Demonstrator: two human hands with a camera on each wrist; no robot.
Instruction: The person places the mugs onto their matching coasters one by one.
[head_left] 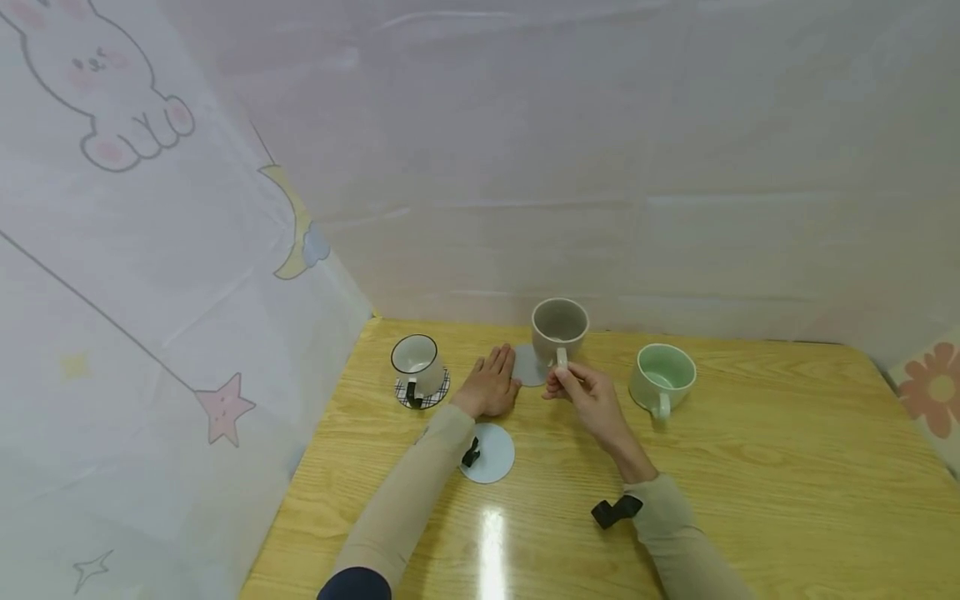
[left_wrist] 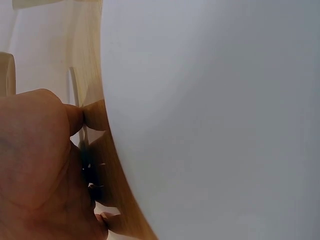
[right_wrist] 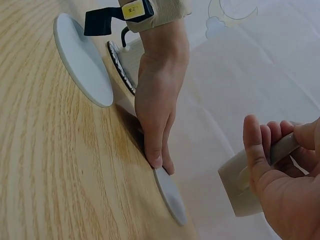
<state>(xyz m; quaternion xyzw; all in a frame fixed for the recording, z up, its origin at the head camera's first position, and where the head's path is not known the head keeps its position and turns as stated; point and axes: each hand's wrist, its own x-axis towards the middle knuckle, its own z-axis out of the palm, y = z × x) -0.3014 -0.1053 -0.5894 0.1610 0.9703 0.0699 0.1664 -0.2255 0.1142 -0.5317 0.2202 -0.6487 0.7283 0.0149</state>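
Beige mug (head_left: 552, 340) in the head view, gripped by its handle (head_left: 562, 358) between thumb and fingers of the right hand (head_left: 597, 406), just beside the grey coaster (head_left: 529, 367). Against the near side of that coaster, left hand (head_left: 491, 389) laid low over the table (head_left: 780, 425), fingers straight, gripping nothing. Farther left, black-rimmed mug (head_left: 417, 360) already on a checked coaster (head_left: 444, 388); nearer the body, pale coaster (head_left: 495, 454) bare; off to the right, green mug (head_left: 647, 385) directly on the table.

From the left wrist, mostly a pale disc up close, palm and fingers beyond; exact contact hard to tell.

From the right wrist, beige mug held clear of the grey coaster, fingers curled about the handle; left fingertips touching the coaster's edge. Step in hand, at a guess: steadying or placing the coaster for the mug. Next, probably calls for centring the mug above, lowering it level, clear of the left fingers.
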